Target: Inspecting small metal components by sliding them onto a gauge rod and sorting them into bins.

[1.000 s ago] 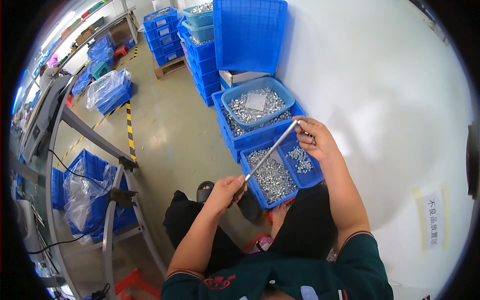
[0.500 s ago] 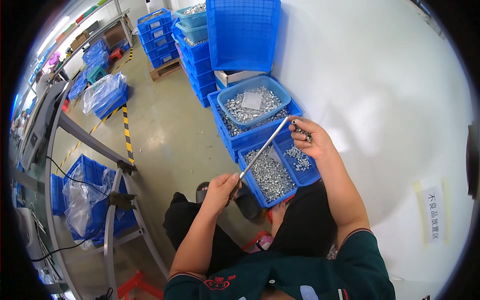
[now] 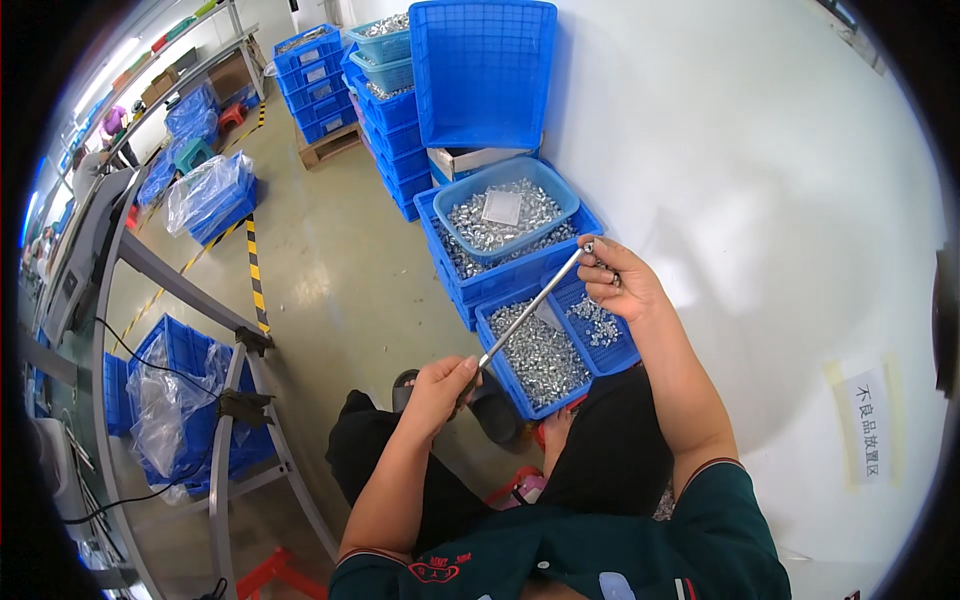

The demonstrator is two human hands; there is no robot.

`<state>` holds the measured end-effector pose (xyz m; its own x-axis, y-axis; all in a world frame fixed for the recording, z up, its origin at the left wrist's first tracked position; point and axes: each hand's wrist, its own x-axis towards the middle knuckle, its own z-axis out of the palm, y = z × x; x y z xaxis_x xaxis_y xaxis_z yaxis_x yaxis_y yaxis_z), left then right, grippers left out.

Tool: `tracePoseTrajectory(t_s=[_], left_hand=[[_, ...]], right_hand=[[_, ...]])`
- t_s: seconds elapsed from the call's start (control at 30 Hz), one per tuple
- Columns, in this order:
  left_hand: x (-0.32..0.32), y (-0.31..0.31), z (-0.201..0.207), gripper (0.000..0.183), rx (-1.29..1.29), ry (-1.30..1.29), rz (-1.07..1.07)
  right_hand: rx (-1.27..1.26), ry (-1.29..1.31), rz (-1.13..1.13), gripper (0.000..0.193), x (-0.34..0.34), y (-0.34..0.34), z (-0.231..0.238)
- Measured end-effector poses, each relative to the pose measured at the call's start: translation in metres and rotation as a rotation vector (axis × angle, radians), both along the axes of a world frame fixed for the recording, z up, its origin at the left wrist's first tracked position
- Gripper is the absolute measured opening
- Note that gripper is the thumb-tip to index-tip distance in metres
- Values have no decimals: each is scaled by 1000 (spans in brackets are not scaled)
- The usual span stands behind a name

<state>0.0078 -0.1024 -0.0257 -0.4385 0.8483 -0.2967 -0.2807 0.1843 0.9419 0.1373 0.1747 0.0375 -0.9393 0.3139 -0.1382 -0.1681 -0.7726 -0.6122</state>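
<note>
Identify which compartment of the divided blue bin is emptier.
The right compartment, nearer the right hand: its scattered metal parts leave bare base showing, while parts blanket the left compartment.

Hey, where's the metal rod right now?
In the head view's middle, the metal rod slants from the left hand up to the right hand, over the divided blue bin.

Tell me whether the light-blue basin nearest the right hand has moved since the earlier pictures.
No: judged against the blue crate beneath, the light-blue basin keeps its place.
</note>
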Motion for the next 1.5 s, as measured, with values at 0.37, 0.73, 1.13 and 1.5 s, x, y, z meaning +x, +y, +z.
tracePoseTrajectory(t_s=[0.37,0.73,1.13,1.5], left_hand=[[1,-3,3,33,-46,33,17],[0,5,3,33,-81,177,64],[2,27,7,34,13,3,146],[-4,7,2,33,23,157,128]], right_hand=[[191,-151,-35,15,-1,-8,7],[605,-413,16,14,-13,-37,12],[305,-461,303,25,-21,-58,-14],[-32,-159,-17,20,-9,-11,-11]])
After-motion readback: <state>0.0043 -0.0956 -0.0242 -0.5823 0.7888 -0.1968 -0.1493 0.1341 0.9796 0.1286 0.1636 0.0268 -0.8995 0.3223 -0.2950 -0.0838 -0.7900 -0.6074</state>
